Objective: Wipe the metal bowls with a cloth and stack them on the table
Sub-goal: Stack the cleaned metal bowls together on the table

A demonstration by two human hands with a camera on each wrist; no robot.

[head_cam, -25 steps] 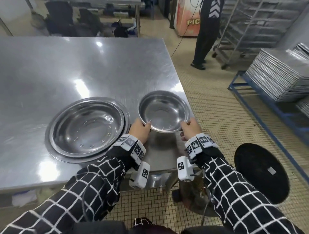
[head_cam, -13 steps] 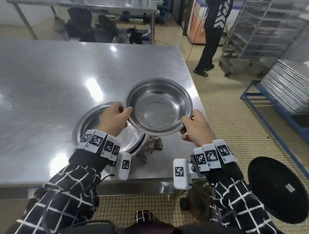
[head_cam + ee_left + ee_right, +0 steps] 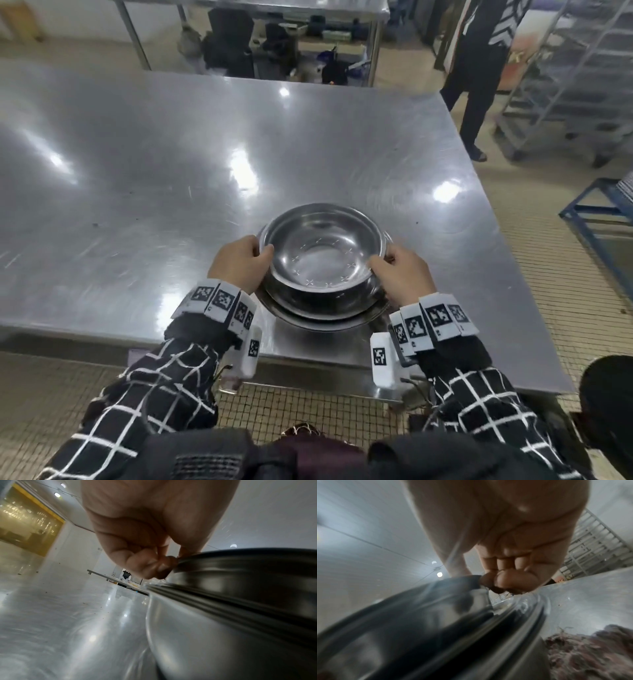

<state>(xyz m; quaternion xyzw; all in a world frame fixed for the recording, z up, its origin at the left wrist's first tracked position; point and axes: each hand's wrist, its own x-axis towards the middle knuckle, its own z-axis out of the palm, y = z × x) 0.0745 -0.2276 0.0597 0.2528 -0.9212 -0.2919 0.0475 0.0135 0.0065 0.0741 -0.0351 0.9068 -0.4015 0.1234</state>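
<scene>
Bowls are what you have in hand: the smaller metal bowl [image 3: 323, 255] sits inside the stack of larger bowls [image 3: 322, 317] near the front edge of the steel table [image 3: 137, 164], and whether it has settled fully or hangs a little above the one beneath, the pictures do not make plain. Your left hand [image 3: 239, 265] pinches its rim on one side, thumb over the lip and fingers [image 3: 149, 566] curled beneath; your right hand [image 3: 400, 274] does the same on the opposite side, fingertips [image 3: 506, 580] tucked under the edge. Gripping at two opposing points likely keeps the bowl level and centred as it nests, so the rims meet evenly rather than catching on one side.

You are handling thin, polished steel throughout: round, shallow-walled bowls with flat rolled rims and small star-like marks ringing the inside of the top one. Each surface mirrors the ceiling lights, and the tabletop shows fine swirling scratches. Such smooth metal probably slides easily against itself, so a tilted release could let the bowl skate or clatter.

Your cloth [image 3: 594, 653], a brownish, fuzzy, crumpled thing, lies on the table just beside the stack on your right; it shows only in the right wrist view, hidden behind your arm from the head camera. Keeping it that close seems sensible, since it stays within easy reach for the next bowl.
</scene>
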